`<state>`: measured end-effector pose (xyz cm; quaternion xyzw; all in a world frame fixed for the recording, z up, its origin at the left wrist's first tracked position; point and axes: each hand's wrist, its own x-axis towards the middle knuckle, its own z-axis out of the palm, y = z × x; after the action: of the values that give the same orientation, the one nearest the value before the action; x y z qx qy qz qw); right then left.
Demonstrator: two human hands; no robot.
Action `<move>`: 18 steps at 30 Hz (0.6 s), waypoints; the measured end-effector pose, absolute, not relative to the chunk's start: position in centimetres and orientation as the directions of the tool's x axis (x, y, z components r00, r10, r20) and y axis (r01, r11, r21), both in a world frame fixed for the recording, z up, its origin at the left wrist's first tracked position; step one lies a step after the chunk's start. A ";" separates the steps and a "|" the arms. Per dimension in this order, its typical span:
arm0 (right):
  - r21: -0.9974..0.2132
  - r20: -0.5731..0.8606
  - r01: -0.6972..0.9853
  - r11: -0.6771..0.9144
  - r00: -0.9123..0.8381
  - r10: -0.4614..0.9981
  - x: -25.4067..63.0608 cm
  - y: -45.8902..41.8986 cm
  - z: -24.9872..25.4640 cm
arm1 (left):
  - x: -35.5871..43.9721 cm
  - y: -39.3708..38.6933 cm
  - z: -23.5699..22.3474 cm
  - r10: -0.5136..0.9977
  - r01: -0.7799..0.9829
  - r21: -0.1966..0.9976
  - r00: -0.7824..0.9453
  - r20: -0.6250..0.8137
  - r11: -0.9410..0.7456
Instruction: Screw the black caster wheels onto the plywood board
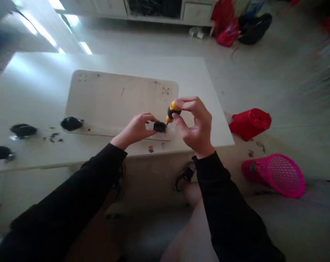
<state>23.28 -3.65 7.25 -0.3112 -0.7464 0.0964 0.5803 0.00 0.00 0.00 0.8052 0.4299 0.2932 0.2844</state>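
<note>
My left hand (pixel 141 125) pinches a black caster wheel (pixel 160 126) at the near right corner of a pale board (pixel 113 98). My right hand (pixel 195 122) is closed around the handle of a yellow and black screwdriver (pixel 173 109). It slants down to the left, with its tip beside the right end of the caster; whether it sits in a screw is too small to tell. Another black caster (pixel 71 123) is at the board's near left corner. Small holes show in the far right corner of the board.
Two more black casters (pixel 23 130) lie at the left of the white table (pixel 189 69), near several small dark bits (pixel 54 135). On the floor to the right are a red bundle (pixel 249 123) and a pink mesh basket (pixel 285 174) lying on its side.
</note>
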 end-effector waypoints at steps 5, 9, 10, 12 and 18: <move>-0.522 0.785 0.388 0.759 -0.130 0.606 23.6 -3.4 6.8 | 0.0 -0.1 0.2 0.865 0.540 0.710 0.458 0.203 -0.453; -0.577 0.744 0.368 0.729 -0.132 0.655 23.6 -3.7 6.3 | 0.0 -0.2 0.4 0.864 0.538 0.713 0.465 0.194 -0.450; -0.596 0.729 0.363 0.717 -0.131 0.672 23.5 -3.7 6.2 | 0.0 -0.2 0.4 0.862 0.536 0.713 0.467 0.196 -0.452; -0.622 0.713 0.352 0.699 -0.113 0.692 23.5 -3.7 5.9 | 0.1 -0.3 0.4 0.859 0.532 0.713 0.471 0.199 -0.457; -0.628 0.746 0.311 0.714 -0.022 0.665 23.6 -3.6 5.8 | 0.2 -0.3 0.4 0.856 0.530 0.714 0.481 0.191 -0.457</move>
<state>23.61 -3.65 5.76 -0.3489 -0.6996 0.1463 0.6062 0.24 -0.30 0.38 0.8080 0.4289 0.2750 0.2960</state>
